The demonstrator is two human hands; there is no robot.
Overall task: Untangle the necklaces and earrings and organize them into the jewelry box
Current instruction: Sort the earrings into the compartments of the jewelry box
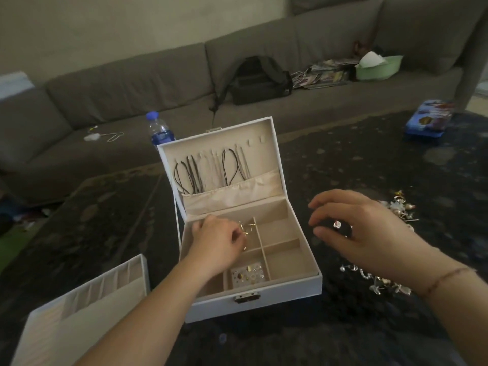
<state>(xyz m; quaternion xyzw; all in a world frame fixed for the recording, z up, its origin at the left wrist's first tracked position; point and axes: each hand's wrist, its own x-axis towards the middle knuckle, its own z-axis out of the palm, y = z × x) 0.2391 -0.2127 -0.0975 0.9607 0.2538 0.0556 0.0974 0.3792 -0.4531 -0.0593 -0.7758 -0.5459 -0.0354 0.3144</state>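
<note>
We see a white jewelry box [253, 307] standing open near the middle of the dark table [343, 339], its latch facing us. Several necklaces [211, 171] hang in a row inside the raised lid, their lower ends tucked into a cloth pocket. Our left hand [216, 241] reaches into the box's far-left compartment, fingers curled around small gold earrings [244, 229] at the divider. In the near-middle compartment lies a small card of studs [248, 276]. Our right hand [364, 233] hovers just right of the box, fingers bent, with a small shiny piece [337, 224] at the fingertips; we cannot tell whether it is pinched. A tangled pile of jewelry [383, 282] lies along the table's right edge, beneath and beyond that wrist. A removed tray [79, 307] sits at the near-left corner. A water bottle [159, 129] stands behind the box, and a blue tin [427, 118] rests at the far-right corner.
</note>
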